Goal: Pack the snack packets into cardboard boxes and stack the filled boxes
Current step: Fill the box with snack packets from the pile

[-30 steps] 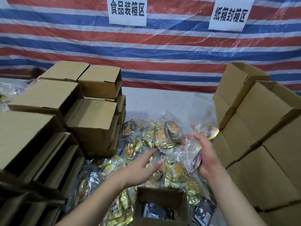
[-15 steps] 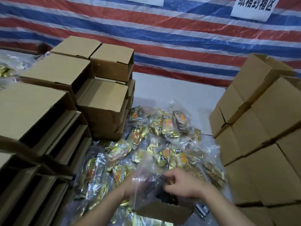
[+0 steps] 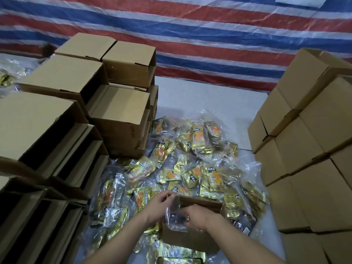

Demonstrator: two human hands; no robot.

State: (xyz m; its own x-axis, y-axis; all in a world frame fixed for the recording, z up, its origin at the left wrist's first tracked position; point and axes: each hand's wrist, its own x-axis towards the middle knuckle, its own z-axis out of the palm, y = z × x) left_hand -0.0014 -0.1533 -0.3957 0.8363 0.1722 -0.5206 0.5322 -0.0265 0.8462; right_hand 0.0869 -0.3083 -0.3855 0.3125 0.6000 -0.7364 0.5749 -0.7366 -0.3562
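A small open cardboard box (image 3: 192,239) sits on the floor right in front of me. Both my hands are at its opening and hold a clear plastic snack bag (image 3: 174,216). My left hand (image 3: 159,207) pinches the bag's upper left edge. My right hand (image 3: 197,216) grips the bag's right side and pushes it down into the box. A heap of gold snack packets (image 3: 192,164) in clear wrap spreads over the floor beyond and around the box.
Stacks of empty open cardboard boxes (image 3: 62,115) rise on the left. Closed boxes (image 3: 308,149) are stacked on the right. A red, white and blue striped tarp (image 3: 190,35) hangs behind. Bare grey floor (image 3: 205,96) lies beyond the packets.
My hands came back from the packet heap with a clear bag and lowered it into the small box. The view has tilted down and moved closer.
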